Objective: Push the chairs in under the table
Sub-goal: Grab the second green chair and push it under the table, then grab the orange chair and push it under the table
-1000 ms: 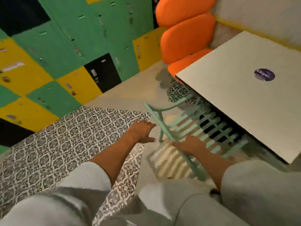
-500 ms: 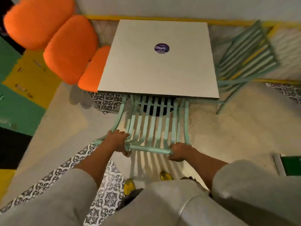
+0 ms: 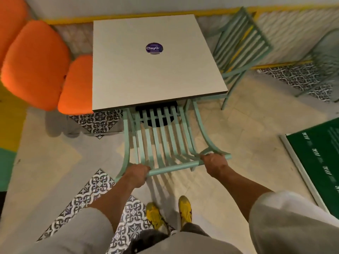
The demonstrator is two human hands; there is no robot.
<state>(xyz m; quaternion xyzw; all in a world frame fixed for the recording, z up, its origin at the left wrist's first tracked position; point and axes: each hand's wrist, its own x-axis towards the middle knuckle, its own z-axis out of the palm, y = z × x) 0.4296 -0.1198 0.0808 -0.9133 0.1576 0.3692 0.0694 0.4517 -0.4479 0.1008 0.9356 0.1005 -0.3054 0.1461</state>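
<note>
Chair of mint-green slats stands at the near edge of the counter, with the front of its seat already under this edge and its back toward the person. Compared with half a second ago, the top rail is now closer to the counter edge and less of the seat shows, so the chair has moved inward. A second ago it was still turned at an angle to the counter; now it stands nearly square to the edge.

Both hands are clenched on the top rail: the left hand at its left end, the right hand at its right end. The rail slopes a little, the right end higher in the picture.

I judge that this first chair is about half in, and a further straight push should finish it. The black base of the counter shows through the slats, and the chair legs may meet it.

A second green chair stands tilted just beside the right edge of the counter, not yet pushed in. Orange cushions lie along the left edge. Yellow shoes stand on the floor behind the chair.
</note>
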